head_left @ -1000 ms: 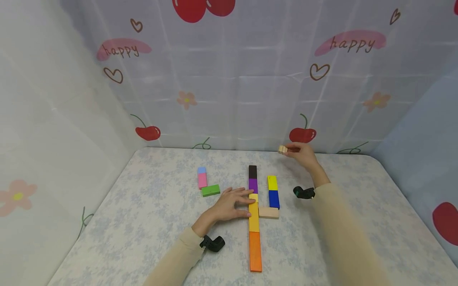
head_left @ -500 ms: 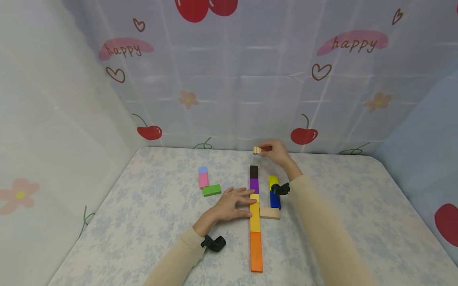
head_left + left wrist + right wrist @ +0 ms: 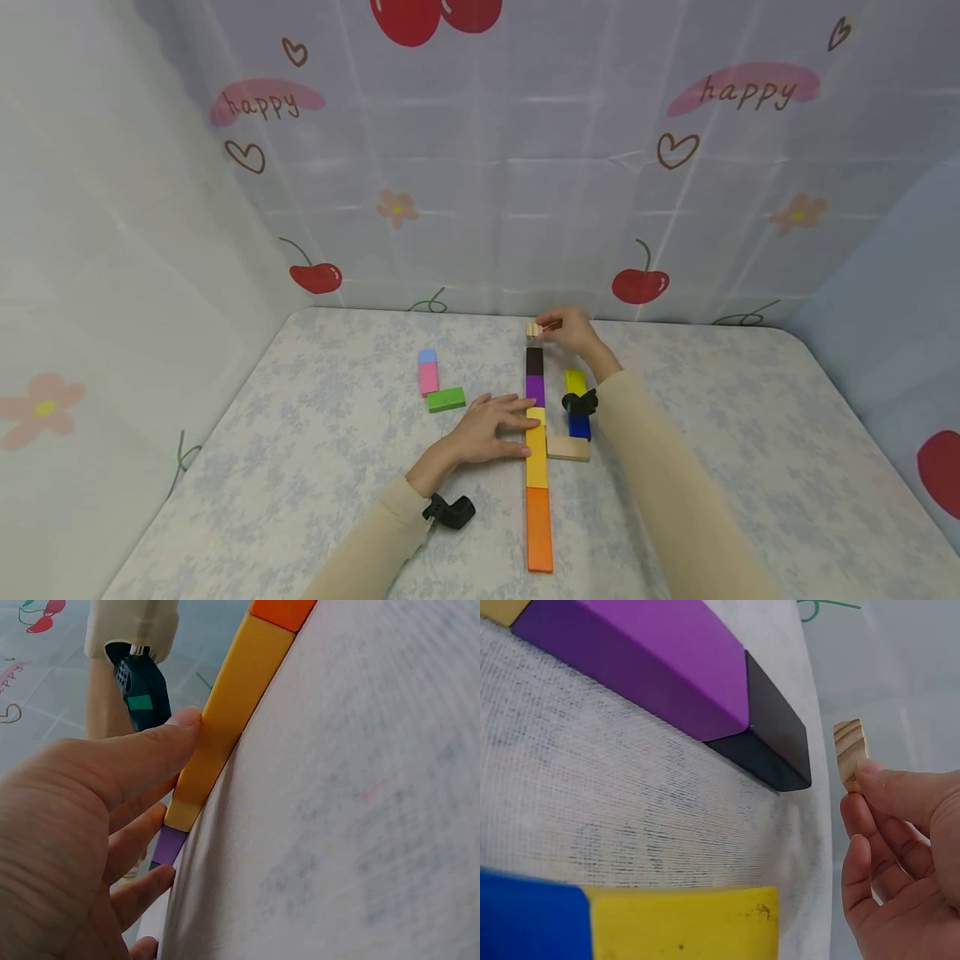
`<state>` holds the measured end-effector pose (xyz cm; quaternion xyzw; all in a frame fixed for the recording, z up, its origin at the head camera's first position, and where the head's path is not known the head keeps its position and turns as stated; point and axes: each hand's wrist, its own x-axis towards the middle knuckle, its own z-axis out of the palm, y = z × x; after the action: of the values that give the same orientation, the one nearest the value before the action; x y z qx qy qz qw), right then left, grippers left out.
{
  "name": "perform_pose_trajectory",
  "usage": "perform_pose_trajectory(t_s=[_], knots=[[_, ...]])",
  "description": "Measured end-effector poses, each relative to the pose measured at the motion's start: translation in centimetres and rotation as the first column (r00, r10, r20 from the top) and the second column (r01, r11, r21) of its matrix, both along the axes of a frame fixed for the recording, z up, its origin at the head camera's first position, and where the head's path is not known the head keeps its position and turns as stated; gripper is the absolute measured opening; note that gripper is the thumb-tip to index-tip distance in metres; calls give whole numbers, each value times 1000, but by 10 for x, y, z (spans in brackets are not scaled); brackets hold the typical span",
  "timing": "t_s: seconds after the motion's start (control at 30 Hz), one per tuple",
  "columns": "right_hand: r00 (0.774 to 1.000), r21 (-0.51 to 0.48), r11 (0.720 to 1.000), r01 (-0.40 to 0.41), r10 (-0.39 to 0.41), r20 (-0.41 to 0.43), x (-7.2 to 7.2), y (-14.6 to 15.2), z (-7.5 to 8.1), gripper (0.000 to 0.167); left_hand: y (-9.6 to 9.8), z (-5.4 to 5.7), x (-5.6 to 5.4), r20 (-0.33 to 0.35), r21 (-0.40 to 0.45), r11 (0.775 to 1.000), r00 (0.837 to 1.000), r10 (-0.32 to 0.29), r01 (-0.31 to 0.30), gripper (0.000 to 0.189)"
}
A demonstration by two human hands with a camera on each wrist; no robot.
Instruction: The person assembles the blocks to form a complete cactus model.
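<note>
My right hand [image 3: 573, 332] pinches a small natural-wood block [image 3: 533, 330], striped with grain in the right wrist view, between thumb and fingers. It hovers just beyond the black block [image 3: 534, 362], with a gap between them. That black piece tops a straight row running toward me: a purple block [image 3: 535, 391], yellow blocks [image 3: 536, 463] and an orange block [image 3: 539, 533]. With fingers spread, my left hand [image 3: 483, 432] rests along the row's left side; in the left wrist view its thumb [image 3: 180, 727] touches the yellow block.
Right of the row lie a plain wooden block [image 3: 567, 448], a blue block [image 3: 580, 427] and a bright yellow block [image 3: 575, 381], partly covered by the right wrist camera. To the left are green [image 3: 446, 400], pink [image 3: 428, 378] and light-blue [image 3: 427, 356] blocks. A curtain [image 3: 480, 208] hangs behind the table.
My right hand has carried the wooden block leftward from the back right, then lowered it slightly toward the far end of the row. The left hand has stayed in place.
</note>
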<state>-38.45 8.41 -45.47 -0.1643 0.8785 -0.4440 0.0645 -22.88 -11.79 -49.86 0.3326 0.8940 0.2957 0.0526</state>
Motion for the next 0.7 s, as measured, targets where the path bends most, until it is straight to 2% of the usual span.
perform_pose_trajectory(t_s=[0.2, 0.5, 0.7], knots=[[1000, 18, 1000, -5, 4, 28, -1, 1, -4, 31, 0, 0, 0, 7, -4, 1000, 1000, 1, -1, 47], [999, 52, 998, -45, 44, 18, 0, 2, -9, 29, 0, 1, 0, 10, 0, 1000, 1000, 1, -1, 47], [999, 69, 997, -44, 42, 21, 0, 3, -11, 29, 0, 0, 0, 13, -1, 1000, 1000, 3, -3, 47]])
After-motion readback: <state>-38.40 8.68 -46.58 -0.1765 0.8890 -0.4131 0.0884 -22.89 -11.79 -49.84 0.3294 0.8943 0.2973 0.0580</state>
